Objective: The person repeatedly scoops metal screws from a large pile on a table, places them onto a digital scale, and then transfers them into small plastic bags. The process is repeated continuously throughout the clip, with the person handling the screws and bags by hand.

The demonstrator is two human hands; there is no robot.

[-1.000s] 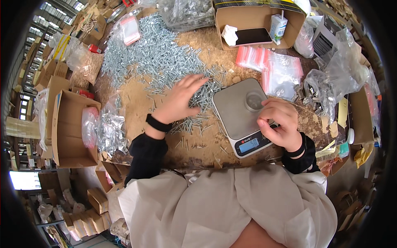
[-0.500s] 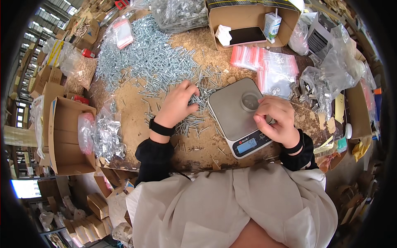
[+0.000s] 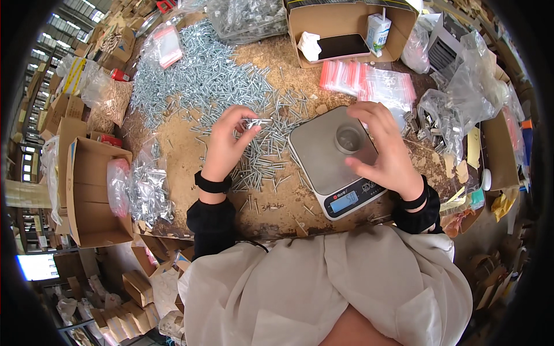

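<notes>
My left hand [image 3: 227, 143] is closed on a few silver screws [image 3: 261, 122], pinched between thumb and fingers above the near edge of a large heap of loose screws [image 3: 199, 78]. To the right lies a flat kitchen scale [image 3: 316, 151] with a lit display. A small round cup [image 3: 349, 138] stands on its plate; I cannot make out what is inside. My right hand [image 3: 388, 151] hovers over the scale's right side, thumb and fingers spread apart near the cup, holding nothing.
Beyond the scale are red-edged zip bags [image 3: 388, 87] and an open carton [image 3: 352, 20] with a phone [image 3: 343, 47] and a drink carton [image 3: 378, 33]. Metal pieces in plastic [image 3: 151, 193] lie left, beside an empty cardboard box [image 3: 98, 222]. Metal brackets [image 3: 424, 130] sit at right.
My left hand has lifted from the screws and turned, now with several in its fingers. My right hand has opened, its fingers spreading out and away from the cup.
</notes>
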